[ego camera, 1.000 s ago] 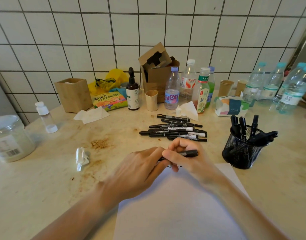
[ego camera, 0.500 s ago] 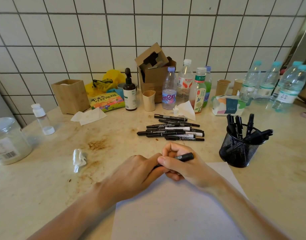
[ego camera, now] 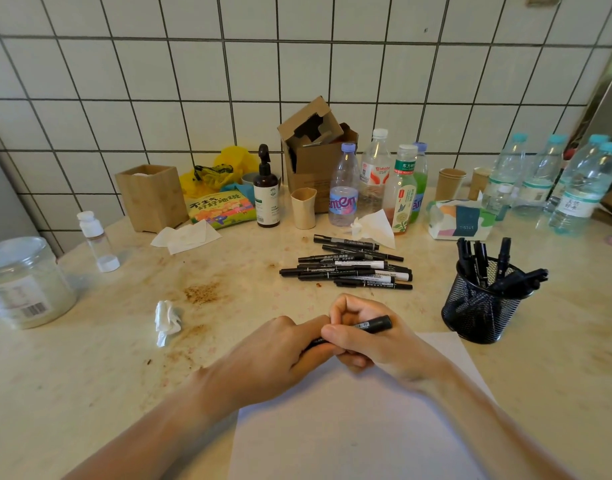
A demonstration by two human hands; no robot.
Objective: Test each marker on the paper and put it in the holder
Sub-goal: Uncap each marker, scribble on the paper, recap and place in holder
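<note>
Both hands, left hand (ego camera: 277,355) and right hand (ego camera: 374,344), grip one black, white-lettered marker (ego camera: 372,324) over paper (ego camera: 360,431).

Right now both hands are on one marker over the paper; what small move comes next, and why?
Probably pull the cap off: the left hand grips one end of the marker, the right hand grips the barrel, and no tip shows. The paper below looks unmarked, so this marker seems untested and not ready for the holder.
</note>
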